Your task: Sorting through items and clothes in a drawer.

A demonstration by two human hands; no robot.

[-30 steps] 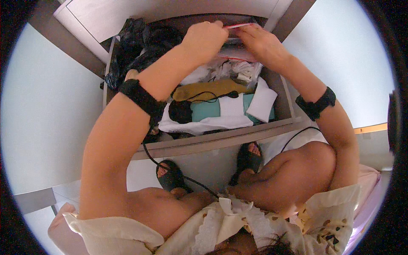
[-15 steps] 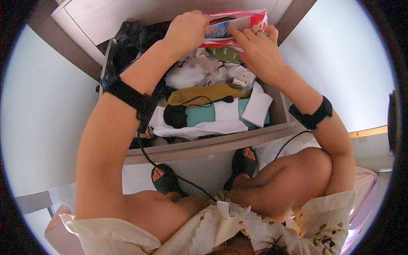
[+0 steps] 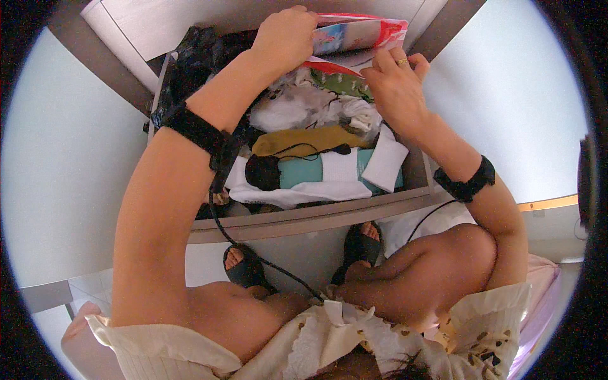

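Observation:
A red and white plastic bag is held with its mouth spread over the far end of an open drawer. My left hand is closed on the bag's left end, its fingertips mostly hidden behind the hand. My right hand, wearing a ring, pinches the near edge of the bag toward its right end. Between the bag's walls shows a flat item with a blue picture. Below my hands lie a green cloth and clear plastic bags with white contents.
Nearer in the drawer are a mustard sock, white socks, a teal packet and a dark bundle. Black plastic bags fill the far left corner. A black cable runs from my left wrist strap across my lap.
My right hand has moved off the flat item to the bag's near edge, slightly right and closer to me. The bag's mouth gapes wider, showing more of what is inside.

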